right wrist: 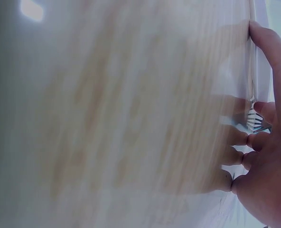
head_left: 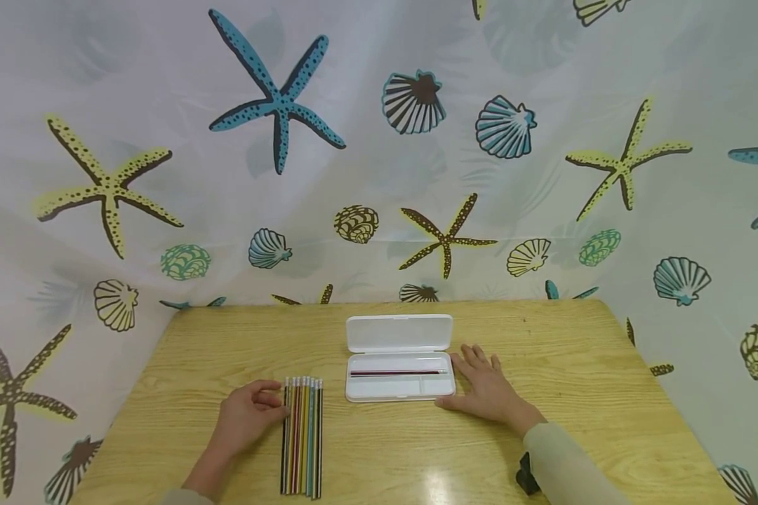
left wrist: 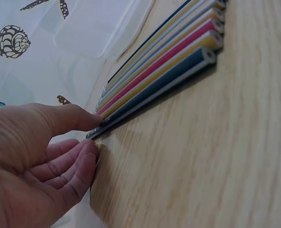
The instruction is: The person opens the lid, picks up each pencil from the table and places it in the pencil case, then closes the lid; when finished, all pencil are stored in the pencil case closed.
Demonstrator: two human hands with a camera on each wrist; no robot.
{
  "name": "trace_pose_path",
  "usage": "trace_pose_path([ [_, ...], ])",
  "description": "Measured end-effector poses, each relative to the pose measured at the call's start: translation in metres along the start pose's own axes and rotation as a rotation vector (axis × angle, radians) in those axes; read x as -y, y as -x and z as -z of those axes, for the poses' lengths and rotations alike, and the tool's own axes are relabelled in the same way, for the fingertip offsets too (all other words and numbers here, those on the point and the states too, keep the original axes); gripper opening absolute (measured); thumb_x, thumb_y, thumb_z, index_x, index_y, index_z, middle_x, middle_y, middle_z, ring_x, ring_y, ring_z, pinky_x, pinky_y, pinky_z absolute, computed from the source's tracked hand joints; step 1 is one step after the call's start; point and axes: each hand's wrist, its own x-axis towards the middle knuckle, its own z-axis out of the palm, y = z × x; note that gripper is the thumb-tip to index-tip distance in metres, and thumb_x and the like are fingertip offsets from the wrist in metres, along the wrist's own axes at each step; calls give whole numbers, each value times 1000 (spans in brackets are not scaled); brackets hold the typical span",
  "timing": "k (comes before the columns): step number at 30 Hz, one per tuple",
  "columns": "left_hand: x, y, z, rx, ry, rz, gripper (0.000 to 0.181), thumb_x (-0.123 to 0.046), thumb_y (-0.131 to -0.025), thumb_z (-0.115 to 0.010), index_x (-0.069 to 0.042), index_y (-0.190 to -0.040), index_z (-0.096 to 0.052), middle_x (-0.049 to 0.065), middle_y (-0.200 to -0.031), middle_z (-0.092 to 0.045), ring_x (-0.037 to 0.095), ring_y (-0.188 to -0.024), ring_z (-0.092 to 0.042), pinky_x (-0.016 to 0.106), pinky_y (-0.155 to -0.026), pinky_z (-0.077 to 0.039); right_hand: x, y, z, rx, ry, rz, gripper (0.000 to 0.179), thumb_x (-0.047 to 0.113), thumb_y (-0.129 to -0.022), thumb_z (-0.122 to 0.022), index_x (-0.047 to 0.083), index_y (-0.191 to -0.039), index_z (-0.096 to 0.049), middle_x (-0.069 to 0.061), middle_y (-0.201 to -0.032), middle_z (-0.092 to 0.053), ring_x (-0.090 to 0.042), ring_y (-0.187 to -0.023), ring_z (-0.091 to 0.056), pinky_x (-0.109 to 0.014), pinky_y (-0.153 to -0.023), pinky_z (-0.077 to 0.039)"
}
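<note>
A row of several striped pencils (head_left: pixel 302 438) lies side by side on the wooden table. My left hand (head_left: pixel 248 414) is at the row's left side, fingers loosely bent. Its thumb (left wrist: pixel 79 118) touches the dark outermost pencil (left wrist: pixel 178 71) near one end, with the other fingertips beside that end. In the middle stands an open white pencil case (head_left: pixel 385 389), its lid (head_left: pixel 399 333) tilted back. A dark red and black pencil (head_left: pixel 398 373) lies inside, in the long compartment. My right hand (head_left: pixel 488 386) rests spread at the case's right end, thumb at the front corner.
The wooden table (head_left: pixel 183 365) ends at a curtain (head_left: pixel 379 161) printed with starfish and shells, which hangs behind it and along both sides. A black device (head_left: pixel 527 475) is at my right wrist, by the light sleeve (head_left: pixel 568 463).
</note>
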Motion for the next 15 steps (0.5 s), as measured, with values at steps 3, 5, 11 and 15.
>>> trace_pose_path([
  [3,-2,0,0,-23,-36,-8,47,-13,-86,-85,3,-128,-70,7,-93,-78,15,-82,-73,30,-72,-58,-1,0,-1,3,5,-1,104,71,-88,-69,11,-165,-35,-24,-173,-22,-46,-163,-11,-74,-126,-7],
  [5,-3,-1,0,-38,-64,-13,45,-11,-85,-82,3,-126,-70,5,-91,-78,14,-80,-72,30,-72,-57,-1,0,-1,5,7,0,104,71,-89,-69,11,-165,-34,-24,-173,-22,-46,-163,-10,-74,-126,-6],
  [11,-3,-2,-1,-51,-110,-18,47,-11,-85,-83,5,-127,-69,4,-87,-79,14,-76,-71,36,-72,-58,0,1,0,11,-8,-5,104,70,-88,-71,8,-165,-35,-25,-173,-21,-45,-163,-9,-72,-126,-5],
  [15,-5,-3,-2,-72,-122,-5,46,-10,-83,-80,6,-124,-70,6,-86,-79,16,-76,-71,35,-70,-57,0,1,1,12,-7,-4,104,69,-89,-71,8,-164,-35,-25,-173,-21,-45,-163,-9,-72,-126,-5],
])
